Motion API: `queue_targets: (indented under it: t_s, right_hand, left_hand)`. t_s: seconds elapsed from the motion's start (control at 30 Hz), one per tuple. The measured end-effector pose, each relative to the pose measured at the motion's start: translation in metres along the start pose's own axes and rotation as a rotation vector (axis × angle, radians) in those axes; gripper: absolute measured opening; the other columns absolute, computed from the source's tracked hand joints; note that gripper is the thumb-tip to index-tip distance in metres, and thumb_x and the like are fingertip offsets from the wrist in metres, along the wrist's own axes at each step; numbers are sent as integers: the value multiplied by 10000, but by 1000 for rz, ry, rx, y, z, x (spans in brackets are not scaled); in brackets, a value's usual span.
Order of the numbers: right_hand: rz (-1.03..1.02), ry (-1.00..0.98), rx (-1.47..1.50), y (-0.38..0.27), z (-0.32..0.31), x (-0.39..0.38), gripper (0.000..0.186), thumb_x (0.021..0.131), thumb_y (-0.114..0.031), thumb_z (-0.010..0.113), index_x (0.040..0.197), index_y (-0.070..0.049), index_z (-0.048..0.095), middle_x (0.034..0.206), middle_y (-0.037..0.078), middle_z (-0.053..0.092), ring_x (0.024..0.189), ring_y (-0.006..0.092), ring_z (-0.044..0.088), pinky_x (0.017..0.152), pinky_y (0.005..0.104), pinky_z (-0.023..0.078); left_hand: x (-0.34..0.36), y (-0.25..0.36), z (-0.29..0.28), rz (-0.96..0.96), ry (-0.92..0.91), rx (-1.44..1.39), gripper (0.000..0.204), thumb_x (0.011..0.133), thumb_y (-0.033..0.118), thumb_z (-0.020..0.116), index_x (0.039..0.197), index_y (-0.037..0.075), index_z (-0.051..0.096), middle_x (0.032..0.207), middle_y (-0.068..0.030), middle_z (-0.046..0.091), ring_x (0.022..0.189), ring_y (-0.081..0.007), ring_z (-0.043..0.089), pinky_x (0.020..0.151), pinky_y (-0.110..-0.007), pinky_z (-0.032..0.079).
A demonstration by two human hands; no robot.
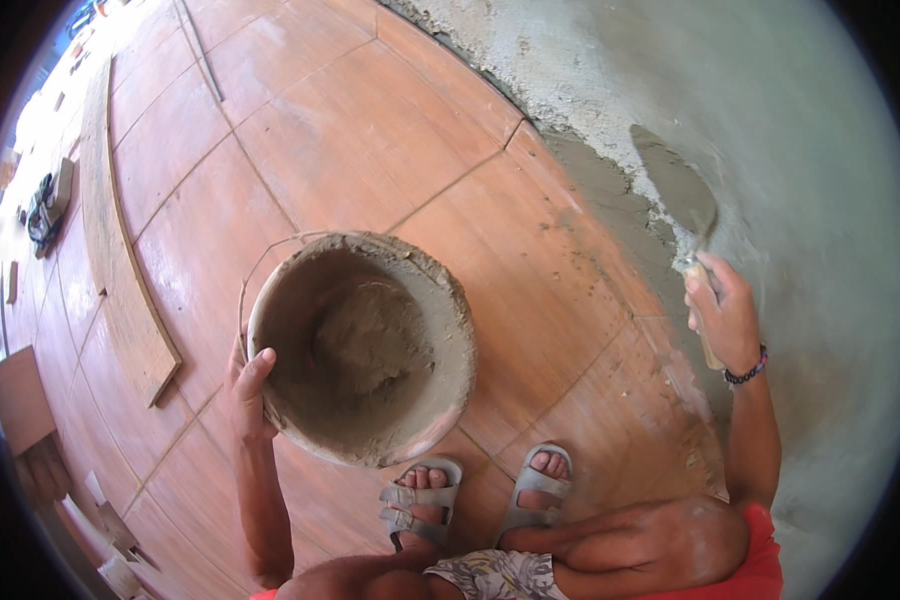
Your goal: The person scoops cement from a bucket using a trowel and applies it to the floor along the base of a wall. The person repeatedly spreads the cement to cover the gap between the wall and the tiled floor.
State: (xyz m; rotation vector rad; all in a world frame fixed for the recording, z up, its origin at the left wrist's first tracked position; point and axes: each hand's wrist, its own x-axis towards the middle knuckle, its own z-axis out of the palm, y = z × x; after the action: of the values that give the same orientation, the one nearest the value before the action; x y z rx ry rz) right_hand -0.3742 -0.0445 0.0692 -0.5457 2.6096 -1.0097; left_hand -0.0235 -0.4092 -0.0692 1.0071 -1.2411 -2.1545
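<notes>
My left hand (250,390) grips the left rim of a round bucket (453,395), its thumb hooked over the edge. Wet grey mortar (370,335) lies in the bottom, and more of it is smeared on the inner wall. A thin wire handle (260,262) rests against the bucket's far left side. On the right, my right hand (722,312) is closed round the wooden handle of a trowel (675,180). Its blade, coated in mortar, lies over the edge of the grey wall beside a strip of mortar (602,190) along the tiles.
Orange-brown floor tiles (350,140) spread under the bucket and my sandalled feet (425,495). A long wooden plank (120,270) lies at the left, with a dark bundle (45,210) beyond it. The smooth grey wall (830,250) runs along the right side.
</notes>
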Motion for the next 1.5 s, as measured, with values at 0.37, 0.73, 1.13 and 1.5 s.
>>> queue_targets:
  t_s: [0.37, 0.73, 1.13, 1.5]
  right_hand:
    - [-550, -538, -667, -76, 34, -39, 480, 737, -38, 648, 1216, -53, 612, 894, 147, 535, 802, 351, 592, 694, 427, 488]
    - [-947, -331, -1176, -111, 89, -21, 348, 860, -145, 545, 1189, -81, 639, 850, 82, 588, 836, 251, 571, 740, 379, 421]
    - [-1197, -524, -1154, -79, 139, -14, 318, 848, -176, 562, 1108, -29, 669, 792, 89, 633, 775, 238, 611, 678, 361, 443]
    - [-963, -734, -907, -45, 126, 0, 359, 824, -189, 607, 1170, -112, 663, 806, 143, 660, 743, 301, 674, 674, 430, 515]
  left_hand:
    - [9, 37, 54, 22, -239, 201, 599, 872, 241, 710, 1352, -32, 479, 1225, -125, 583, 1153, -193, 527, 1010, -321, 409]
    - [8, 55, 104, 98, -436, 570, 526, 861, 259, 726, 1248, -48, 546, 1073, -100, 606, 1021, -172, 551, 931, -328, 439]
    - [10, 51, 154, 50, -544, 691, 431, 869, 96, 662, 1264, -46, 565, 1037, -167, 668, 962, -212, 617, 875, -352, 495]
    - [5, 38, 168, 210, -467, 675, 302, 837, 151, 667, 1044, -50, 579, 925, -271, 632, 927, -412, 627, 855, -448, 469]
